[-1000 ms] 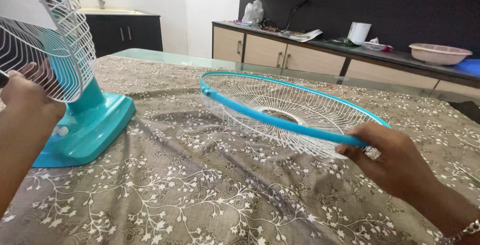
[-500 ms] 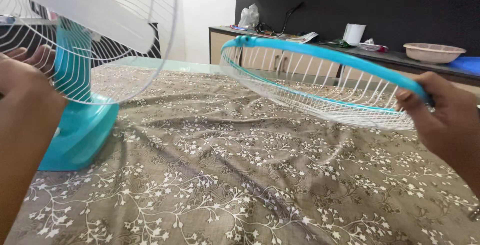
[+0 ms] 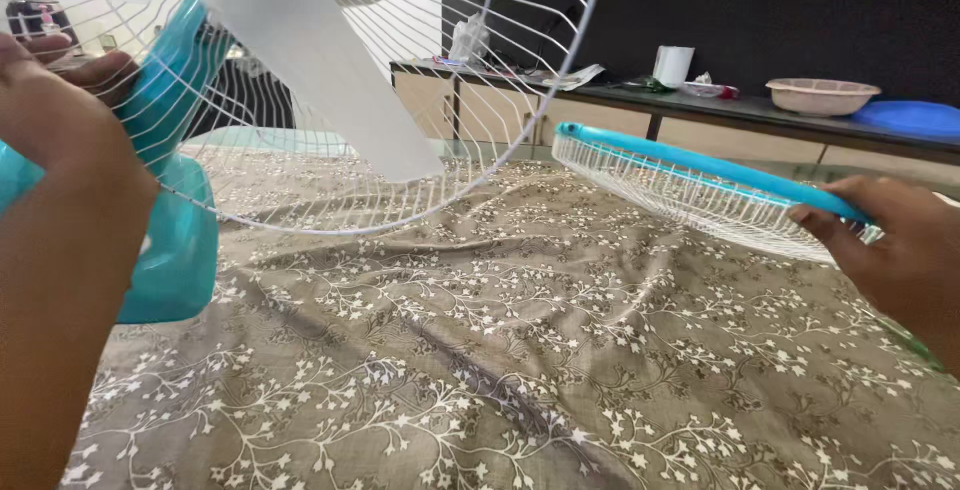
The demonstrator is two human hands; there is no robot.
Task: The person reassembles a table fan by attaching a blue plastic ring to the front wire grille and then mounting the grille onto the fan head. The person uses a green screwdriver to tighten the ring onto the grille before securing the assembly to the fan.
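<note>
Fan [image 3: 165, 200], teal-bodied, has tipped further toward the front grille than a moment ago, its rear wire cage [image 3: 400, 150] and pale blade [image 3: 310, 70] now looming over the floral tablecloth [image 3: 480, 350]. Left hand [image 3: 60, 120] clutches the cage behind the fan. Right of the fan, the front grille [image 3: 690, 190] with its teal rim has dropped lower, nearly flat, pinched by the right hand [image 3: 890, 250].

fan [image 3: 180, 100] top cropped; counter clutter [image 3: 690, 80] perhaps blurred
</note>
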